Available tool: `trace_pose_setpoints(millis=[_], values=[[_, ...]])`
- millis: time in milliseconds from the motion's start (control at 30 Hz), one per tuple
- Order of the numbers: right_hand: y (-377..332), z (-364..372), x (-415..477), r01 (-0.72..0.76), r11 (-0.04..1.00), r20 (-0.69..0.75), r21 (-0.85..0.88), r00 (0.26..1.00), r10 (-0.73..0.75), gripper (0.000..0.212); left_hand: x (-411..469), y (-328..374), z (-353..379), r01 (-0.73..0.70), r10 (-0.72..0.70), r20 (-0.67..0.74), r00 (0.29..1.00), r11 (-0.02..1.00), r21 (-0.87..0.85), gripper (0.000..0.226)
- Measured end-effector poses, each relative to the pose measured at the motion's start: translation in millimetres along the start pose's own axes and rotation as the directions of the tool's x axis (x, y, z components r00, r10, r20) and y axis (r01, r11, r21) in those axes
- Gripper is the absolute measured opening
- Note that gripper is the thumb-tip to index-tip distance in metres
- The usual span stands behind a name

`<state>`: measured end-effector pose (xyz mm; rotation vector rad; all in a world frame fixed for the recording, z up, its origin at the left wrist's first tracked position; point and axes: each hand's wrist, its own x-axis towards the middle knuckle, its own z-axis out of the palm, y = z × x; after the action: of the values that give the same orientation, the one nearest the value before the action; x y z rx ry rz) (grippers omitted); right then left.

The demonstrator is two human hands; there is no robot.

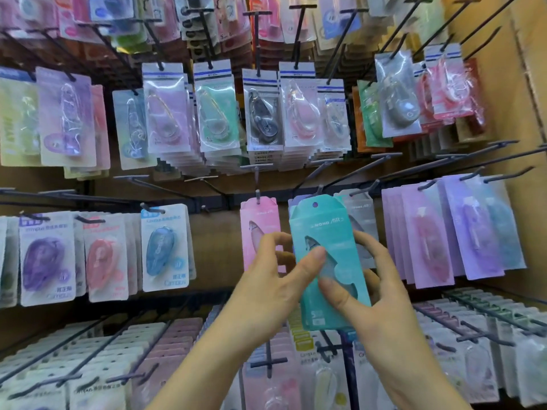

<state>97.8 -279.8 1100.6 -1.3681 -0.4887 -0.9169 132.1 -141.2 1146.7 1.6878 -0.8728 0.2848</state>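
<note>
We are holding a teal packet [325, 229] upright before the hook wall. Our left hand [266, 288] and right hand [384, 297] are each pinching it, thumbs on its front, fingers curled behind its side edges. A pink packet [257, 220] is hanging just beside its left edge, and a grey packet [362, 217] is showing behind its right.

1. A teal pack [321, 229] stands upright in front of rows of hanging packs.
2. The left hand [266, 291] grips its left edge, thumb pressed on its front.
3. The right hand [381, 294] grips its right edge, thumb on its front, lower down.
4. A pink pack [259, 217] hangs just left of it.
5. A grey pack [362, 216] hangs behind its upper right corner.
6. Lilac packs [470, 229] hang to its right.
</note>
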Motion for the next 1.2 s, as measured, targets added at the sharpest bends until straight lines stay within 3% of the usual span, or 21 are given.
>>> trace_pose_setpoints(millis=[67, 167, 233, 333, 433, 733, 867, 1067, 1200], values=[[1, 4, -4, 0.044, 0.998, 0.048, -0.04, 0.998, -0.042, 0.066, 0, -5, 6, 0.014, -0.02, -0.032, 0.999, 0.985, -0.172, 0.07], [1, 5, -11, 0.061, 0.99, 0.113, -0.124, 0.993, -0.047, 0.072, -1, -8, 8, 0.002, -0.023, -0.074, 0.997, 0.963, -0.271, 0.063], [0, 1, -11, 0.013, 0.998, 0.157, -0.067, 0.988, -0.002, 0.071, -2, -10, 6, 0.005, -0.025, -0.06, 0.998, 0.953, -0.303, 0.058], [3, -9, -5, -0.097, 0.988, 0.159, 0.122, 0.984, 0.077, 0.054, 1, -14, 0, 0.043, -0.063, -0.053, 0.997, 0.949, -0.313, 0.055], [10, -18, 0, -0.065, 0.997, 0.041, 0.05, 0.997, 0.063, 0.039, 3, -17, -4, 0.053, -0.076, -0.061, 0.995, 0.947, -0.318, 0.049], [-1, -31, 16, -0.035, 0.998, -0.003, -0.061, 0.999, 0.035, 0.067, 7, -10, 2, 0.026, -0.016, 0.044, 0.999, 0.974, -0.226, 0.052], [-5, -44, 23, -0.061, 0.997, -0.027, -0.047, 0.998, 0.06, 0.052, 14, -6, 17, 0.007, 0.001, 0.032, 0.999, 0.975, -0.224, 0.05], [-16, -80, 49, 0.083, 0.983, -0.056, -0.166, 0.994, -0.094, 0.042, 25, 4, 57, -0.06, 0.049, -0.042, 0.998, 0.954, -0.294, 0.05], [-19, -97, 73, 0.18, 0.97, -0.016, -0.161, 0.983, -0.185, 0.046, 32, 9, 73, -0.155, 0.096, -0.209, 0.973, 0.947, -0.283, 0.066]])
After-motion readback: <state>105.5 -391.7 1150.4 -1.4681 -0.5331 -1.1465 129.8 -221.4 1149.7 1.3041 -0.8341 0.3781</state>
